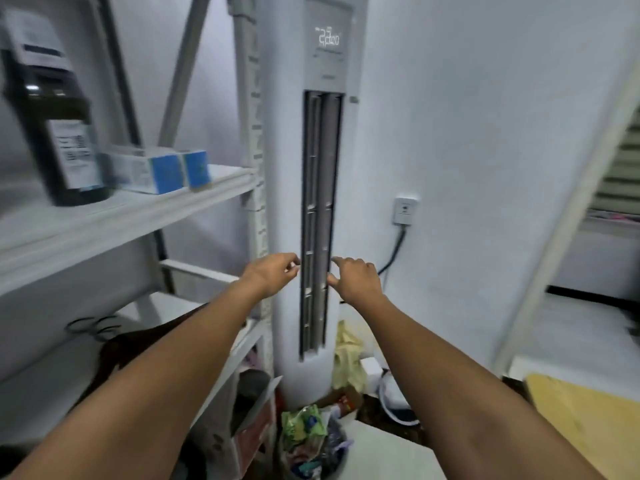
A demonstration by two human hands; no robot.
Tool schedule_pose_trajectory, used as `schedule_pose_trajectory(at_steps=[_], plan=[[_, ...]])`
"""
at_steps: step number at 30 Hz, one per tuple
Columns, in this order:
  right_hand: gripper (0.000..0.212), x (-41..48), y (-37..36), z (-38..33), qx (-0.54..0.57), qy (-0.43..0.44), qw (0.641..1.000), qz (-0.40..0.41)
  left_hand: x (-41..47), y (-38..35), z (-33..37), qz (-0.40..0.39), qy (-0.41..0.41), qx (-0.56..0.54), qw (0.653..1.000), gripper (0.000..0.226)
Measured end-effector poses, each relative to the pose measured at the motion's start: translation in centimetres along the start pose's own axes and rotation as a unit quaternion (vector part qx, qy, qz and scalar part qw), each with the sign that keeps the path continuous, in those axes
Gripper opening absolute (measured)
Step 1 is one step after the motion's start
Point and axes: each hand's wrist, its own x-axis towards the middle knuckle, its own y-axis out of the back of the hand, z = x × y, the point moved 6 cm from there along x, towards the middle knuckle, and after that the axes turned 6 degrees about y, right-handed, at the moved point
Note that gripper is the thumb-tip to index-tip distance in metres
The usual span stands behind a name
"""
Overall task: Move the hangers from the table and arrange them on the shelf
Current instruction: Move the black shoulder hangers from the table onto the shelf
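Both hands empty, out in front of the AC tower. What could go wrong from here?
1. The dark bottle stands near the front edge of the upper shelf; a raised left arm could knock it.
2. What look like hanger hooks on the lower shelf lie close to the left forearm, which might snag them.
3. The litter-filled bin sits below the shelf's end; a slipped hanger might land in it.

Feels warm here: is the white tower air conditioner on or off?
On: the white tower air conditioner shows lit digits up top.
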Motion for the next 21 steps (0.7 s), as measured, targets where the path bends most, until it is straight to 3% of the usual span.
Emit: schedule_pose_trajectory(at_steps=[9,21], plan=[[0.046,-10.1,3.2,18.5,-0.054,-0.205,0.977,0.009,3.9,-6.7,17.4,-0.060,-0.165,-0.040,0.984,0.032],[0.044,-26.6,4.6,38.6,-0.062,-0.456,0.888,0.012,4.5,-15.6,43.3,-0.124,-0.358,-0.071,0.923,0.035]])
